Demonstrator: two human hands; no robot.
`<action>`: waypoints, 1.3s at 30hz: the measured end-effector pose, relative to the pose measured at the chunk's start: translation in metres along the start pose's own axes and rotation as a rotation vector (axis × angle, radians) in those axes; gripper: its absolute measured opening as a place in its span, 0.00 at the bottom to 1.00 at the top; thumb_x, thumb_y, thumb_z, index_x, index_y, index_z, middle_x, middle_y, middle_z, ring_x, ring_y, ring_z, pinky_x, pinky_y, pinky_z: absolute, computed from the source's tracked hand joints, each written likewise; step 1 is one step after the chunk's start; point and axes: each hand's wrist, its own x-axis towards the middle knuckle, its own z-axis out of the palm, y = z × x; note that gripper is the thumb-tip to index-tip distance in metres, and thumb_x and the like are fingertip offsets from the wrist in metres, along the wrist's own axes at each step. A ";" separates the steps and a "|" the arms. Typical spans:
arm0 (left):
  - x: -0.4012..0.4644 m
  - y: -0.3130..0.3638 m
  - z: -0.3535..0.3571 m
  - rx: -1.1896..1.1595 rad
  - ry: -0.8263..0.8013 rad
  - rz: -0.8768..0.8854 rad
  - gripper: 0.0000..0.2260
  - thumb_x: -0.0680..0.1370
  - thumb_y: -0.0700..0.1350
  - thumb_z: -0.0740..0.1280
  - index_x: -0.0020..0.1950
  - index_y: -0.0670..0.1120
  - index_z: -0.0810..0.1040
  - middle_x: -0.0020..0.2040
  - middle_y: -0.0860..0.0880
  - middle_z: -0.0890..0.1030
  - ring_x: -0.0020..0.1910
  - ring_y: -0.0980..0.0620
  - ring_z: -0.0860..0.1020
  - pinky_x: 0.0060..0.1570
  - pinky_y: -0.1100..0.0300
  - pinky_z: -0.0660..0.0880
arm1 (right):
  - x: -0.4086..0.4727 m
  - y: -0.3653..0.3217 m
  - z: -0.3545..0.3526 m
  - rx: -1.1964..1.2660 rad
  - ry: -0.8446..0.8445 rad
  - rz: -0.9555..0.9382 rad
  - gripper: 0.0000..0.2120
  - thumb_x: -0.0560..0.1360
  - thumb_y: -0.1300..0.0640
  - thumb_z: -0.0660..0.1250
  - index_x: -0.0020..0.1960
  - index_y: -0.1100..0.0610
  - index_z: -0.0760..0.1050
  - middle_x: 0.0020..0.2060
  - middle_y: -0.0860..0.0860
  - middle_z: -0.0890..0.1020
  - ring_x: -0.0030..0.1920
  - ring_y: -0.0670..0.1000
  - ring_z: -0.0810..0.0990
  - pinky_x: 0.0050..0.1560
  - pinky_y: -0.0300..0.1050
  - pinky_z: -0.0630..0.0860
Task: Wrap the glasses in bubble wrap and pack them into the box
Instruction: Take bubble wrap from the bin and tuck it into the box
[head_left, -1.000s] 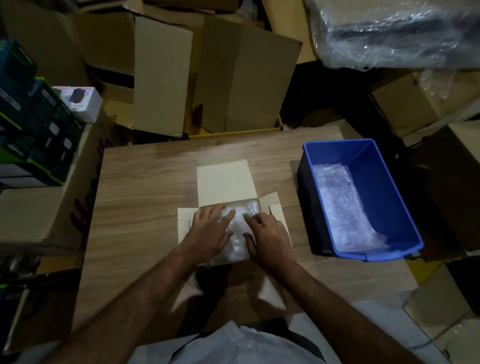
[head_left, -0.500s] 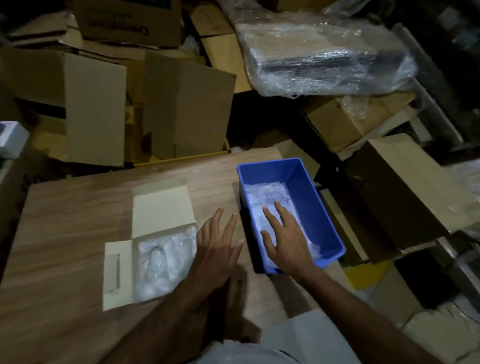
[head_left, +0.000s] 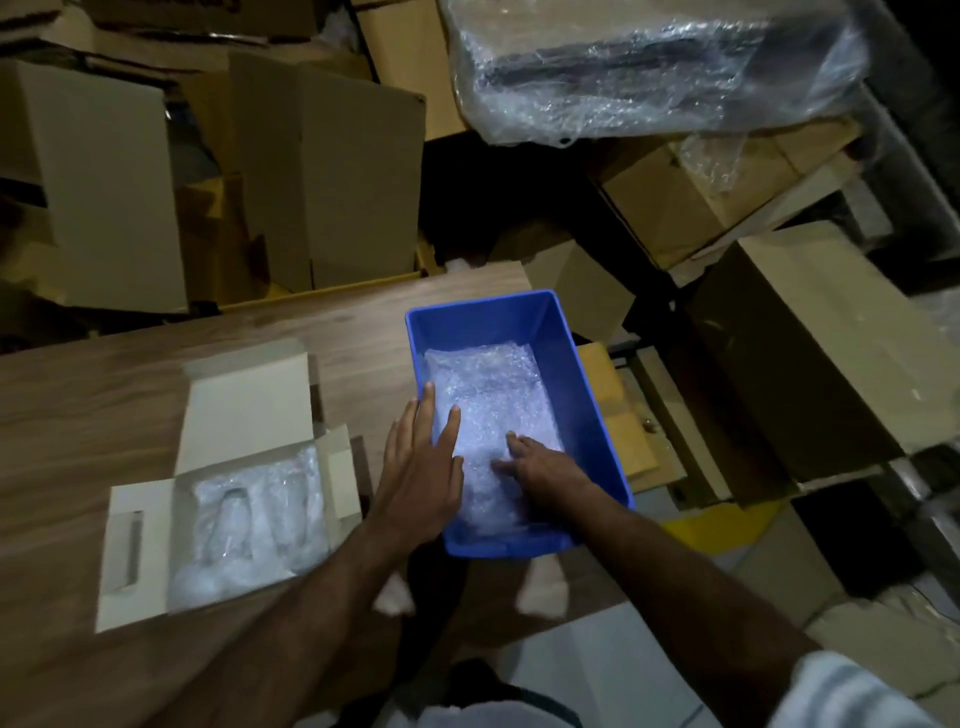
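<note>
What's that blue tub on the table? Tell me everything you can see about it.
The blue tub is a rectangular open-topped bin, plastic by its look, with smooth sloping walls and a rolled rim. It stands upright at the right edge of the wooden table, to the right of the open box. A layer of bubble wrap covers its floor. The right hand reaches inside onto the wrap; the left hand lies over its left rim, fingers extended over the wrap.

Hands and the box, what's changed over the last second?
Both hands left the wrapped glasses in the box and moved right to the blue bin. The right hand now rests on the bubble wrap inside; the left hand reaches over the bin's near edge. Box and bin stayed put.
</note>
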 end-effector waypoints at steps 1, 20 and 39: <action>0.000 0.000 -0.001 0.008 0.011 0.009 0.30 0.79 0.49 0.58 0.81 0.46 0.60 0.83 0.39 0.43 0.82 0.40 0.47 0.78 0.47 0.48 | 0.002 0.001 0.001 0.022 0.024 -0.015 0.23 0.82 0.57 0.62 0.77 0.51 0.67 0.80 0.60 0.54 0.80 0.57 0.57 0.71 0.52 0.67; -0.001 0.003 0.000 -0.051 0.012 -0.012 0.33 0.78 0.43 0.63 0.82 0.49 0.56 0.83 0.41 0.40 0.82 0.40 0.47 0.77 0.47 0.46 | -0.012 0.016 -0.007 0.163 0.460 -0.100 0.07 0.79 0.53 0.64 0.52 0.52 0.79 0.74 0.51 0.72 0.64 0.55 0.79 0.47 0.47 0.78; -0.002 -0.003 -0.103 -0.637 0.304 0.157 0.20 0.81 0.50 0.65 0.73 0.51 0.74 0.73 0.54 0.74 0.74 0.56 0.70 0.74 0.56 0.66 | -0.085 -0.050 -0.094 0.407 0.955 -0.276 0.11 0.81 0.45 0.64 0.59 0.50 0.73 0.70 0.48 0.77 0.58 0.47 0.81 0.52 0.45 0.78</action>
